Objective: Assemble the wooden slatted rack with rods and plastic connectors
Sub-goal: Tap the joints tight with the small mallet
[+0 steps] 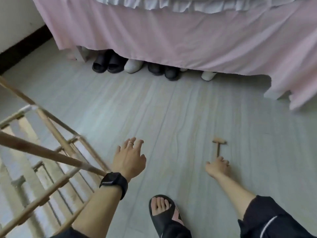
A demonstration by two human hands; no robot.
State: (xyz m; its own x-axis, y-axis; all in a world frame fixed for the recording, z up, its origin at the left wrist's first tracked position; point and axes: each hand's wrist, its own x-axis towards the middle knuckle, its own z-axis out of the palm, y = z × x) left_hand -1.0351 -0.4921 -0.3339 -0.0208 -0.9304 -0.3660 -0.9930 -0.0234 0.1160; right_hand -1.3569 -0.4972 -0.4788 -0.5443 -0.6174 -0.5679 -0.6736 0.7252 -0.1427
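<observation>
The fingers of the left hand (129, 158) are spread wide and hold nothing; the hand hovers above the floor near the middle of the view. The fingers of the right hand (218, 166) curl over the near end of the handle of a small wooden mallet (218, 146), which lies on the floor with its block-shaped head pointing away.

A pink bedsheet (188, 40), soft and creased, hangs across the top of the view, with a white frill (171, 4) above it. Its hem stops just above the floor.

The pale grey floor (171, 109) has a faint wood-grain pattern and lies open between the bed and the hands.

The wooden rack (51, 152) fills the lower left, blurred. It is made of round, light-coloured rods and thin slats, with a white plastic connector (25, 109) at one joint. The left forearm is just beside its nearest rods.

A row of dark and white shoes (108, 63) pokes out from under the sheet.

A foot in a black open-toed sandal (163, 215) stands between the two arms.

A black watch (114, 183) wraps the left wrist, and a thin ring (131, 143) sits on one left finger.
</observation>
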